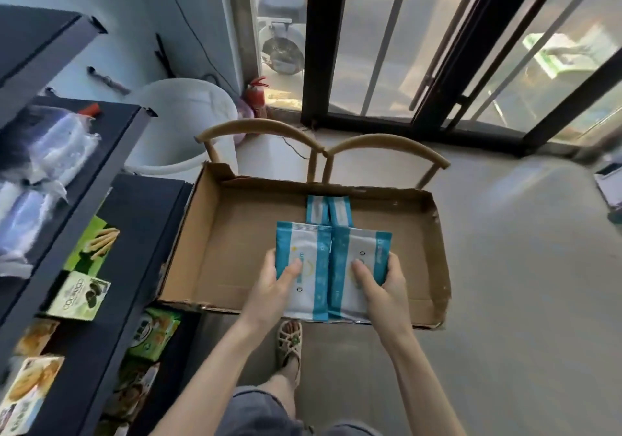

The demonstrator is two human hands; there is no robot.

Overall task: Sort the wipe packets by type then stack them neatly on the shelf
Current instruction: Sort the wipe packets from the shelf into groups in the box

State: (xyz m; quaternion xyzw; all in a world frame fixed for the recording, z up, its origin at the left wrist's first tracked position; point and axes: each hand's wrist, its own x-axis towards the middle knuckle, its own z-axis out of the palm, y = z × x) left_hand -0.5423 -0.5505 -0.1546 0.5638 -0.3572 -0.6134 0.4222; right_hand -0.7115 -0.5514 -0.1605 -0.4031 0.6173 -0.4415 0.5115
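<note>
Two blue-and-white wipe packets sit side by side over the near part of a shallow cardboard tray (235,233). My left hand (272,287) grips the left packet (306,250), thumb on top. My right hand (380,284) grips the right packet (356,250) the same way, fingers round its right edge. Two smaller blue packets (328,210) lie flat behind them near the tray's far wall. The dark shelf (111,267) stands at the left.
The tray rests on two wooden chairs (387,142). The shelf holds snack boxes (80,294) and plastic-wrapped goods (57,146). A white bucket (181,115) and a red extinguisher (257,95) stand behind. Glass doors (437,48) lie ahead; my sandalled foot (289,338) is below the tray.
</note>
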